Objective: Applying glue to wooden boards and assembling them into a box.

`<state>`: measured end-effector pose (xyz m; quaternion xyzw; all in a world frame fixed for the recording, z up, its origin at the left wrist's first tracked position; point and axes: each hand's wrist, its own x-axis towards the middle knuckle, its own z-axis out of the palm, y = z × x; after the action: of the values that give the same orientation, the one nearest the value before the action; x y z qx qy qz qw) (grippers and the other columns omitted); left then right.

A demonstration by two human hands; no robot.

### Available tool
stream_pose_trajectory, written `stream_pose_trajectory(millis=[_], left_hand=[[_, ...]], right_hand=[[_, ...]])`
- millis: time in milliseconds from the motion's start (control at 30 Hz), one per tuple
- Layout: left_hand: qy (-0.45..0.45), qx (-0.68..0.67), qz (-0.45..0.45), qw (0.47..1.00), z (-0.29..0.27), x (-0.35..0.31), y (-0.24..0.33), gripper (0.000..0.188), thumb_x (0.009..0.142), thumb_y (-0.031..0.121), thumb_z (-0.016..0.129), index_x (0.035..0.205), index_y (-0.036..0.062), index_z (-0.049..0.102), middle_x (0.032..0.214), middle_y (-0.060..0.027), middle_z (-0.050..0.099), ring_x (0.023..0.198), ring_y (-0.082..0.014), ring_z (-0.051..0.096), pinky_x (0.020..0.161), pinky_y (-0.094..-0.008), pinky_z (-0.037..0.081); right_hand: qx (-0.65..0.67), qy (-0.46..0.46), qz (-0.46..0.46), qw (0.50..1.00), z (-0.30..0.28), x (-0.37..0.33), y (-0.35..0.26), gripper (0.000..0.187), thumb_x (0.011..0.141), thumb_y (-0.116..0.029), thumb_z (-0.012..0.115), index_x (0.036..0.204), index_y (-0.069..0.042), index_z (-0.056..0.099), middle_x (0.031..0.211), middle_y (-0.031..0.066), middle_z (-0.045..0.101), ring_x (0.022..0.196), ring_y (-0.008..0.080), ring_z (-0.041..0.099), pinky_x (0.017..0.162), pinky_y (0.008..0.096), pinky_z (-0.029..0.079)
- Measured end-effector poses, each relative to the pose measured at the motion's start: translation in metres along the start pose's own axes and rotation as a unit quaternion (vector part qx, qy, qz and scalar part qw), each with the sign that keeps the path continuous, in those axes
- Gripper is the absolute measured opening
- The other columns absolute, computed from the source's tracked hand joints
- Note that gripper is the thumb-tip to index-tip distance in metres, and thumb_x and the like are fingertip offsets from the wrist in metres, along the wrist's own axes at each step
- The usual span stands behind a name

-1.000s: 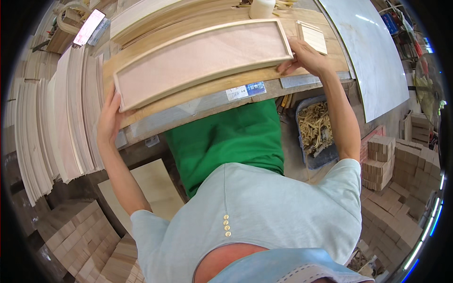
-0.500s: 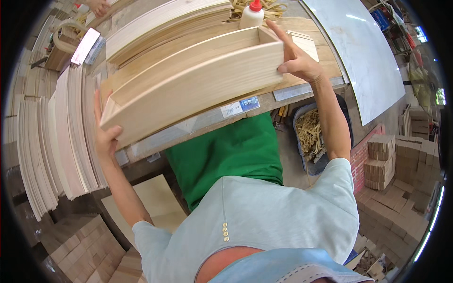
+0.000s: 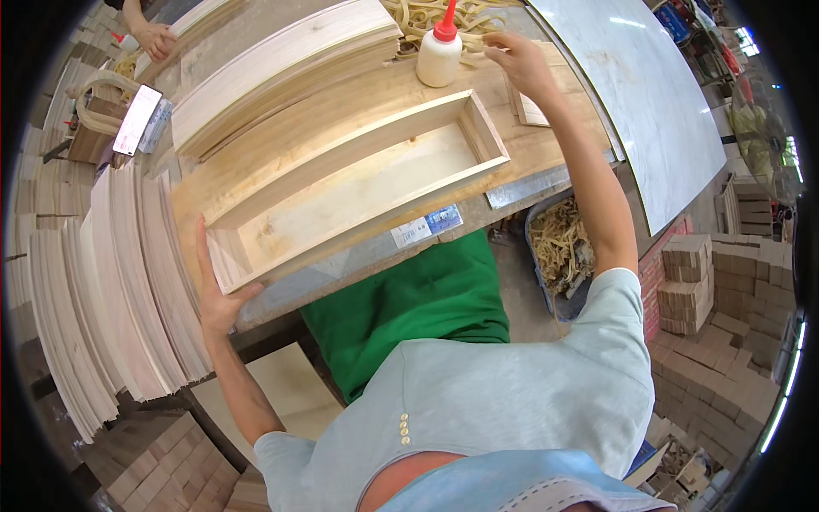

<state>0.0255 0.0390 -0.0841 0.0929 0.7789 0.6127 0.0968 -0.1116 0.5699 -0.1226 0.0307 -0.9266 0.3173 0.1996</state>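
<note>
A long, narrow wooden box [image 3: 363,218], its open side up, lies slantwise on the worktable board [image 3: 546,154]. My left hand [image 3: 220,300] grips its left end, thumb at the near corner and a finger stretched along the outside of the end. Beyond the box's right end, my right hand [image 3: 527,70] is raised over the board, its fingers apart and pointing left with nothing in them. Just left of those fingers stands a white glue bottle [image 3: 438,64] with a red nozzle, not touched. Small wood pieces [image 3: 531,109] lie partly hidden under my right forearm.
Stacked wooden strips [image 3: 281,72] lie behind the box, with curled wood shavings [image 3: 414,15] near the bottle. Upright boards [image 3: 141,273] crowd the left side. A phone [image 3: 136,119] leans at the back left, near another person's hand [image 3: 153,38]. A shavings bin [image 3: 539,256] stands below the table's right.
The box, tilted and held up by both hands, has come down flat with its opening upward. My right hand has left it and moved toward the bottle; my left hand stays on its end.
</note>
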Motion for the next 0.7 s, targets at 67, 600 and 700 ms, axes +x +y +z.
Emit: stream_pose_trajectory(millis=[67, 600, 700], left_hand=[[-0.023, 0.037, 0.020, 0.999, -0.009, -0.005, -0.001, 0.127, 0.054, 0.019, 0.087, 0.150, 0.0132, 0.005, 0.153, -0.0131, 0.017, 0.140, -0.0279, 0.022, 0.112, -0.0394, 0.024], [0.135, -0.002, 0.044, 0.990, -0.024, -0.067, -0.017, 0.107, 0.071, 0.043, 0.077, 0.148, 0.0051, 0.013, 0.151, -0.0201, 0.022, 0.141, -0.0341, 0.019, 0.114, -0.0488, 0.015], [0.137, 0.003, 0.038, 0.990, -0.020, -0.071, -0.015, 0.102, 0.074, 0.040, 0.075, 0.148, 0.0038, 0.015, 0.150, -0.0203, 0.024, 0.141, -0.0330, 0.021, 0.113, -0.0486, 0.017]], right_hand=[[-0.079, -0.003, -0.027, 0.996, 0.024, 0.020, 0.012, 0.024, 0.081, -0.015, 0.062, 0.103, -0.005, 0.067, 0.099, 0.0156, 0.066, 0.097, 0.0308, 0.061, 0.086, 0.0386, 0.046], [-0.152, -0.064, -0.118, 0.979, 0.047, 0.060, 0.006, 0.023, 0.081, -0.022, 0.059, 0.095, -0.005, 0.067, 0.093, 0.0166, 0.066, 0.090, 0.0341, 0.062, 0.077, 0.0424, 0.049], [-0.085, -0.080, 0.028, 0.993, 0.046, 0.064, 0.002, 0.030, 0.082, -0.028, 0.063, 0.104, -0.006, 0.066, 0.091, 0.0171, 0.067, 0.083, 0.0316, 0.065, 0.074, 0.0384, 0.050]])
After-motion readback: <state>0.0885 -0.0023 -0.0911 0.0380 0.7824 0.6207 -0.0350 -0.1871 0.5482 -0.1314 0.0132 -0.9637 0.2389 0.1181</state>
